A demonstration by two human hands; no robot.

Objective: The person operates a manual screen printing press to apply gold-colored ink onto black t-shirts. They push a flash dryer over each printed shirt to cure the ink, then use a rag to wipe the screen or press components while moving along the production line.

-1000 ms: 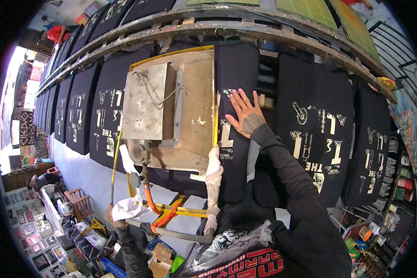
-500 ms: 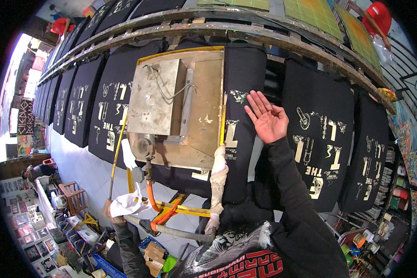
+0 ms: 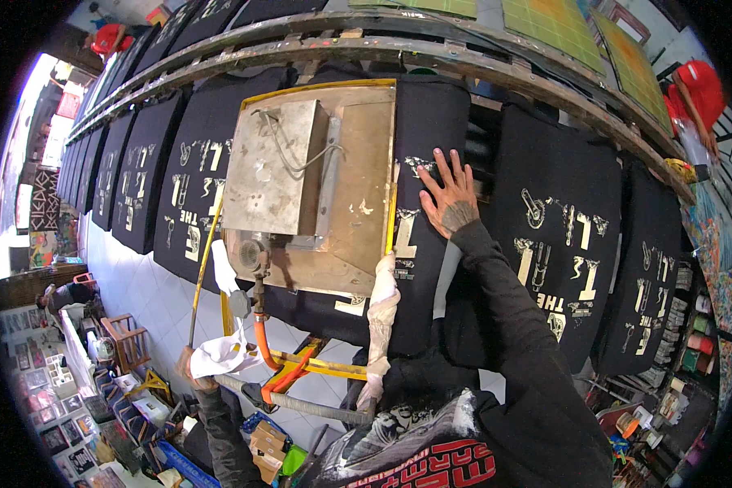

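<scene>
My right hand [image 3: 450,195] is palm down with fingers spread, over the right part of a black T-shirt [image 3: 431,122] with a pale print; whether it touches the cloth is hard to tell. Left of it, a square metal heater panel [image 3: 362,163] with a yellow rim and a box-shaped housing [image 3: 272,163] covers most of that shirt. An orange hose [image 3: 264,346] runs to its near side. At lower left my left hand [image 3: 189,370] is closed around the corner of the panel's tubular handle [image 3: 301,403], beside a white cloth [image 3: 224,355].
More printed black shirts [image 3: 557,220] lie on boards in a row on both sides. Long wooden rails [image 3: 431,53] run behind them. Two people in red, one at far left [image 3: 110,39] and one at far right [image 3: 699,89], stand beyond the rails. A wooden stool [image 3: 128,337] is at left.
My right hand has turned from palm up to palm down and shifted slightly left over the shirt. The person at far right has moved right and nearer. My left hand stays on the handle.
</scene>
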